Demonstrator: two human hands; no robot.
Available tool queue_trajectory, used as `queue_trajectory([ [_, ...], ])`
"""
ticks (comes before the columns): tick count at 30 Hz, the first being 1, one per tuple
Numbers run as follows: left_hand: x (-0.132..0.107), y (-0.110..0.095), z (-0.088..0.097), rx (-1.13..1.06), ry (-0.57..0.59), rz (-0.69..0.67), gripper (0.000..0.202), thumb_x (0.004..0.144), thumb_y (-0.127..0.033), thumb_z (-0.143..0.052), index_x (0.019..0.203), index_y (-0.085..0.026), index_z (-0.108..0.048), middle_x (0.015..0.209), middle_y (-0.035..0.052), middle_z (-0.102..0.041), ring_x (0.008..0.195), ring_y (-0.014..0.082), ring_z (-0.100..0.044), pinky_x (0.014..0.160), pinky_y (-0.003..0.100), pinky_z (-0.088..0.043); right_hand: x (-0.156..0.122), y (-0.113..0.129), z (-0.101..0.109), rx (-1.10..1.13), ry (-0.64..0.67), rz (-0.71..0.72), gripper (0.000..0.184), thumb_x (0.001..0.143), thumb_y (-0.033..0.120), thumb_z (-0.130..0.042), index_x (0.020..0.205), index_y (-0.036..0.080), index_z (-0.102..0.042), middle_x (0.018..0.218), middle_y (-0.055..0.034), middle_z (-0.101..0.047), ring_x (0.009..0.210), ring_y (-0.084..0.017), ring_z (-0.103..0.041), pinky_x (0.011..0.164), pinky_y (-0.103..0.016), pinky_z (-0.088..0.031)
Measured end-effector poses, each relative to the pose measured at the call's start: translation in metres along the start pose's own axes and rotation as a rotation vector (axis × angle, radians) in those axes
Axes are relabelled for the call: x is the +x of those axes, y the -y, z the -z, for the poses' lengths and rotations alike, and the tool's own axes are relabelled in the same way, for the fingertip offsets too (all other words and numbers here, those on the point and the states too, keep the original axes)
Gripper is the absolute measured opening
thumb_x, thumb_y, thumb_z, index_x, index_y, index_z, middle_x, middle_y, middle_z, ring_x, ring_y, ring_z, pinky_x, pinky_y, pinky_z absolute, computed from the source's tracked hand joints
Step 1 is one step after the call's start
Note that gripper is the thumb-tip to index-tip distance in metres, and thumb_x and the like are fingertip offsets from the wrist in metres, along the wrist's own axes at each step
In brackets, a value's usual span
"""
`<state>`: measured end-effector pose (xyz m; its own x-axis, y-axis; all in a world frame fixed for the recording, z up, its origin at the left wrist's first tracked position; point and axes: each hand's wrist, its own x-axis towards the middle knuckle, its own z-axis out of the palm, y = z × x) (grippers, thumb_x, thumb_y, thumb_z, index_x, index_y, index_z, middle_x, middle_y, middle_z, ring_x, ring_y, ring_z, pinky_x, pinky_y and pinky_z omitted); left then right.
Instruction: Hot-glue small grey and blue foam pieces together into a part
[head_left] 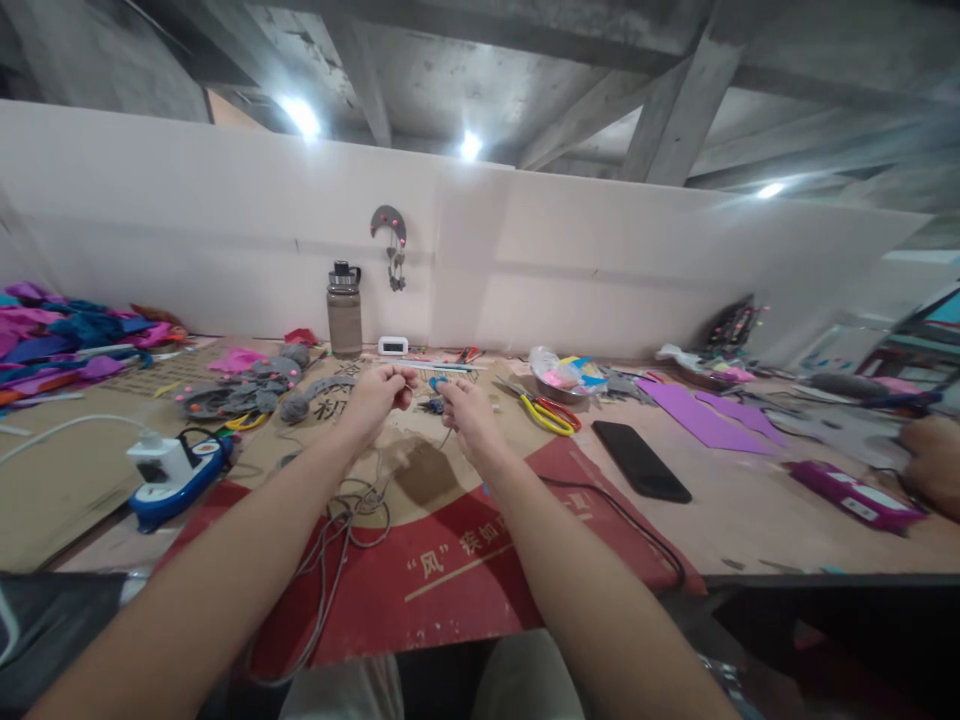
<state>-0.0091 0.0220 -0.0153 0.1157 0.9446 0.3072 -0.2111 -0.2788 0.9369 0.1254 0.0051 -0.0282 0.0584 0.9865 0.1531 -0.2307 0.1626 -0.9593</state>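
Above the middle of the cardboard, my left hand (384, 397) is closed in a pinch; whatever lies between its fingertips is too small to make out. A short gap to the right, my right hand (466, 412) pinches a small blue piece (437, 382), whose kind I cannot tell. A loose grey cord (346, 520) lies in loops below my left hand and hangs towards my lap. The brown and red printed cardboard (450, 600) spreads beneath both hands.
Orange-and-yellow-handled scissors (551, 415) and a black phone (640, 460) lie to the right. A bottle (344, 315) stands behind. At left are a blue power strip (184, 485) and grey felt pieces (247, 390). Another person's hand (932, 460) rests at far right.
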Motion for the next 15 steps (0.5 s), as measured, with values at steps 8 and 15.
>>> queue_trajectory([
  [8,-0.0042,-0.0035,-0.0043,-0.090,0.093,0.075,0.019,0.065,-0.019,-0.067,0.081,-0.011,-0.062,0.076,0.0055,-0.064,0.056,0.0066,-0.052,0.055,0.021,-0.041,0.0043,-0.0001,0.0060,-0.007,-0.029,0.032,0.023,0.063,0.037,-0.059,0.063,0.020,-0.044,0.044,0.0101,-0.030,0.038,-0.005,-0.027,0.037,-0.019,-0.021],
  [15,-0.0003,-0.0039,0.0019,-0.112,0.051,0.048,0.006,0.064,-0.017,-0.059,0.067,-0.013,-0.056,0.060,0.0007,-0.057,0.049,0.0069,-0.049,0.048,0.020,-0.038,0.0039,0.0021,0.0072,0.036,-0.022,0.034,0.021,0.064,0.030,-0.059,0.060,0.020,-0.040,0.045,0.0105,-0.026,0.038,-0.004,-0.022,0.036,-0.018,-0.020],
])
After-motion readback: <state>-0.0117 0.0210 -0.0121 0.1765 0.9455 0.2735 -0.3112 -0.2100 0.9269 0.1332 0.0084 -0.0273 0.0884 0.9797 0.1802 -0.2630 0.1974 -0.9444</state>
